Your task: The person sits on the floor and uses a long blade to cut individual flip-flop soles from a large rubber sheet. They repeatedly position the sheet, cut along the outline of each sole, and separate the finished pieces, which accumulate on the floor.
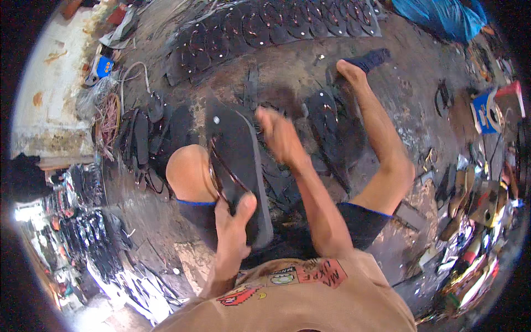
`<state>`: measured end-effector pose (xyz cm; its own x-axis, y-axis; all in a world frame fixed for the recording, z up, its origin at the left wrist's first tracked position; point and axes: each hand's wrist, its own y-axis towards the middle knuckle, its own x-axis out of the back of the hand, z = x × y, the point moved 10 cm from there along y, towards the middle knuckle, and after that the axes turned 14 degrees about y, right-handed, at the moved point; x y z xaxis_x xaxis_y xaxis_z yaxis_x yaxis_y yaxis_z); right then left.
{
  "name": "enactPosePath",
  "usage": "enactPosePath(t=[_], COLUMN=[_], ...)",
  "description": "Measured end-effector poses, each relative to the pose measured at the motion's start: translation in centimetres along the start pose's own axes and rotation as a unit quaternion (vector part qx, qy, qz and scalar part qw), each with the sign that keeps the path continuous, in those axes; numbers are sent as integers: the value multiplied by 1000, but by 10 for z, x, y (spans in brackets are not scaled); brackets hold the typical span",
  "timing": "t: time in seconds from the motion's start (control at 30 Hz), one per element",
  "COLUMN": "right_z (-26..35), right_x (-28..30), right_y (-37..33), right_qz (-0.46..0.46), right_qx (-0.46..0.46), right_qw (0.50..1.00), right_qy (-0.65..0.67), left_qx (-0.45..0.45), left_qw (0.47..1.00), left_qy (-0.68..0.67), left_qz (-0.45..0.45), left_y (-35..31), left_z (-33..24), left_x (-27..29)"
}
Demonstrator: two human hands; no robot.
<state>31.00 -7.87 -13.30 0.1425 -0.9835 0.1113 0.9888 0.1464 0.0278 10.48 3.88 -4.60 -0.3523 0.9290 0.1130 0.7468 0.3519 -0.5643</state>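
A black flip-flop sandal [235, 144] with a dark, shiny V-shaped strap rests against my bent left knee, its toe end pointing away from me. My left hand [237, 218] is closed on the near part of it, thumb over the strap and the other fingers mostly hidden. Just right of the sandal, my right hand [281, 137] is raised with curled fingers, partly smeared by motion. Whatever it holds is dark and blurred, so I cannot make it out. Another black sandal [322, 119] lies on the floor between my right hand and right leg.
Rows of black sandals [265, 33] cover a mat along the far side. Loose dark pieces and straps [145, 133] lie left of my knee. Scissors [428, 160] and a blue-and-white container [487, 113] are at the right. A blue sheet [442, 17] lies far right.
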Motion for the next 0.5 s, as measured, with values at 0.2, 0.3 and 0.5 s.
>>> enactPosePath(t=[0.2,0.3,0.5], right_z=[34,66,123], right_x=[19,39,36], right_y=[-34,-78,-141], right_qz=[12,-30,38], right_qx=[-142,-87,-26], right_qw=[942,951,976], right_qy=[305,296,210], left_qx=[-152,-158,-144], left_qw=[973,951,977], left_qy=[164,257,-86], left_qz=[54,66,134], left_y=[-8,-12,12], left_z=[-16,-13,-72], left_x=[9,-9,7])
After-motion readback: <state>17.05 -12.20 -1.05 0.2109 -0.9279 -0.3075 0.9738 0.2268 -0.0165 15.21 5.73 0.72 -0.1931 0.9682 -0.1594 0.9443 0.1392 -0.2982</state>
